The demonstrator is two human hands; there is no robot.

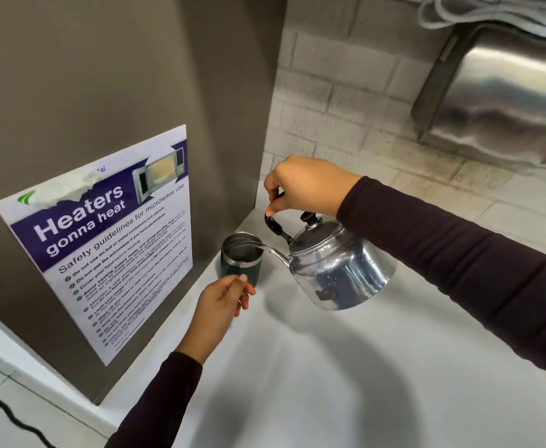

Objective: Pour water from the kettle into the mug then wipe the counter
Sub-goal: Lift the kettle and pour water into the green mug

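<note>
A shiny metal kettle (339, 270) hangs tilted above the white counter (346, 367), its spout over the rim of a dark green mug (241, 268) with a steel inside. A thin stream of water runs from the spout into the mug. My right hand (307, 185) grips the kettle's black handle from above. My left hand (221, 302) is at the near side of the mug, fingertips against its wall. The mug stands in the corner by a grey-brown panel.
A grey-brown side panel (119, 92) with a microwave safety poster (103, 240) walls off the left. A steel paper-towel dispenser (504, 92) hangs on the brick wall at upper right, grey cloth (491, 11) on top. A black cable (3, 412) lies at lower left.
</note>
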